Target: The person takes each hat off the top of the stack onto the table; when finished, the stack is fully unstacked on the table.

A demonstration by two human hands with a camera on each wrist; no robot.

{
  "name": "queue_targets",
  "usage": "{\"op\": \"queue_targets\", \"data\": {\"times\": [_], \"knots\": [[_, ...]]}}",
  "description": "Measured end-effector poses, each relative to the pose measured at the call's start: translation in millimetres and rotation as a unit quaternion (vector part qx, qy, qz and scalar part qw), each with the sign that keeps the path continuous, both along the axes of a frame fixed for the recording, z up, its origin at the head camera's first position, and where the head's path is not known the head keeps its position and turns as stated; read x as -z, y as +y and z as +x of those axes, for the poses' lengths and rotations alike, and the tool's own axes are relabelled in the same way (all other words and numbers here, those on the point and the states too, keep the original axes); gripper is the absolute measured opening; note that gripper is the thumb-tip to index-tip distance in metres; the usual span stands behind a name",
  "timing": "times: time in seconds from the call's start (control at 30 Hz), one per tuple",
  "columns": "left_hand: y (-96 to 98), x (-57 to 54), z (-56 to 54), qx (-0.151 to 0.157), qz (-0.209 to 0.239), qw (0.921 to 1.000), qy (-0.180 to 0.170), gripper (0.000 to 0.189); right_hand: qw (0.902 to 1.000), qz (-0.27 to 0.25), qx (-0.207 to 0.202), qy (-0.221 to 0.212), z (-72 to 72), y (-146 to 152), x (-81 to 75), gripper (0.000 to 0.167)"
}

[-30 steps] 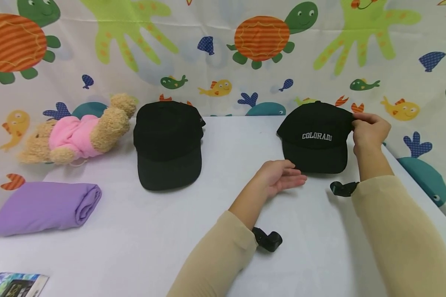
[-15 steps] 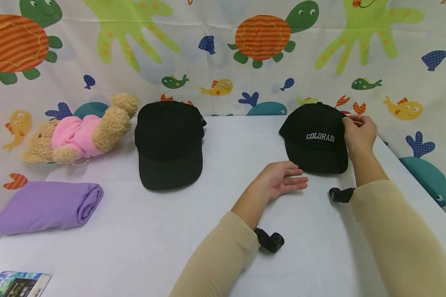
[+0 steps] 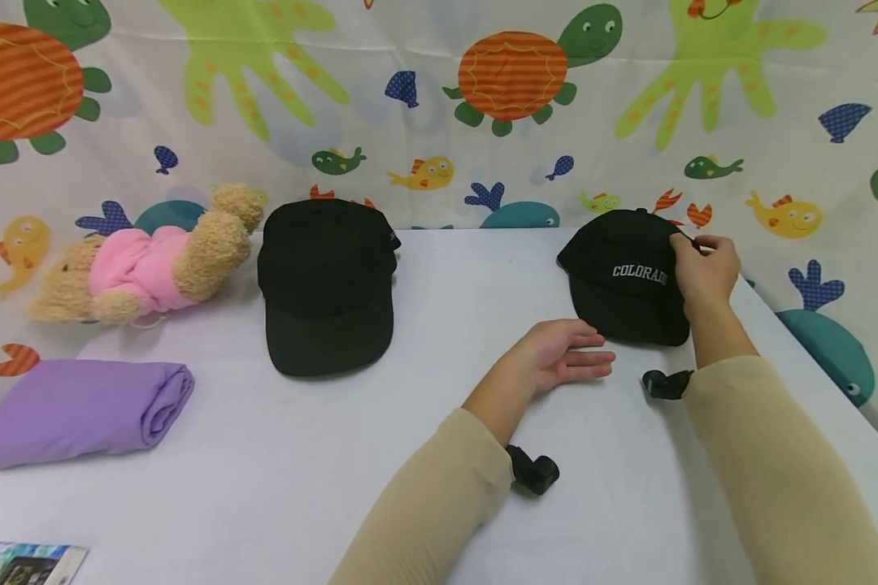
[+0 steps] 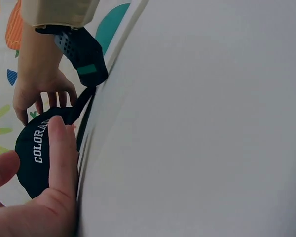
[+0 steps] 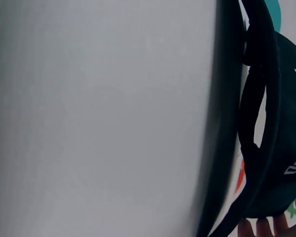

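A black baseball cap (image 3: 622,268) with COLORADO in white letters sits at the table's back right, tilted down to the right in the head view. My right hand (image 3: 708,272) pinches its right side, thumb in front; the other fingers are partly hidden. Beside the lower left edge of the brim lies my left hand (image 3: 556,356), fingers straight; whether they touch it I cannot tell. The left wrist view has the left hand (image 4: 44,197) in front of the cap (image 4: 32,158). Along the right wrist view's right edge the cap's (image 5: 281,98) underside shows, with fingertips at its lower end.
A second black cap (image 3: 325,284) rests left of centre. Further left are a plush bear (image 3: 149,264) in pink, a folded purple cloth (image 3: 88,410) and, at the near corner, a colourful flat booklet (image 3: 29,562). A patterned curtain (image 3: 410,65) hangs behind the white table (image 3: 300,487).
The lettered cap has shifted slightly right and tilted clockwise. My right hand has moved left, further onto the cap's side. My left hand has moved slightly right.
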State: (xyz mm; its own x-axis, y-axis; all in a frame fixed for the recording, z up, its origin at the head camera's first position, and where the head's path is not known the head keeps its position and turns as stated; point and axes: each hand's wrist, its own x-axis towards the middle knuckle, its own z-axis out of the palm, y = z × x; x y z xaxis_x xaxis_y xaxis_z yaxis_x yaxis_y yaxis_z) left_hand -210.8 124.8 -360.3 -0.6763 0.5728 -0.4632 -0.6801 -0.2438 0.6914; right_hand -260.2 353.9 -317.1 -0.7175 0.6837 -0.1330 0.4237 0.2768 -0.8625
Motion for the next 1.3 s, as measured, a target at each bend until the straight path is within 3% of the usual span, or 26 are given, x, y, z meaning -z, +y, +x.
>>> {"op": "queue_targets", "data": {"times": [0.33,0.67,0.87,1.07,1.17,1.3], "knots": [[8.0,-0.9,-3.1,0.033,-0.008,0.9994,0.003,0.027,0.9998,-0.012,0.001,-0.015,4.7,9.9,7.1,0.079],[4.5,1.9,-3.7,0.033,0.008,0.9994,0.002,0.025,0.9942,0.09,-0.056,0.014,7.2,0.6,11.5,0.082],[2.1,5.3,-0.2,0.049,0.006,0.9983,0.032,0.03,0.982,0.162,-0.093,0.027,5.2,-10.6,12.7,0.078],[-5.6,6.8,2.5,0.039,0.009,0.9987,0.033,0.033,0.9584,0.241,-0.153,-0.002,2.4,-20.4,14.6,0.094],[-11.0,7.8,2.6,0.038,0.008,0.9986,0.035,0.033,0.9484,0.263,-0.176,-0.014,2.6,-21.4,13.9,0.102],[-18.6,7.9,3.0,0.045,0.002,0.9982,0.04,0.034,0.943,0.276,-0.185,-0.02,3.2,-16.6,13.4,0.103]]}}
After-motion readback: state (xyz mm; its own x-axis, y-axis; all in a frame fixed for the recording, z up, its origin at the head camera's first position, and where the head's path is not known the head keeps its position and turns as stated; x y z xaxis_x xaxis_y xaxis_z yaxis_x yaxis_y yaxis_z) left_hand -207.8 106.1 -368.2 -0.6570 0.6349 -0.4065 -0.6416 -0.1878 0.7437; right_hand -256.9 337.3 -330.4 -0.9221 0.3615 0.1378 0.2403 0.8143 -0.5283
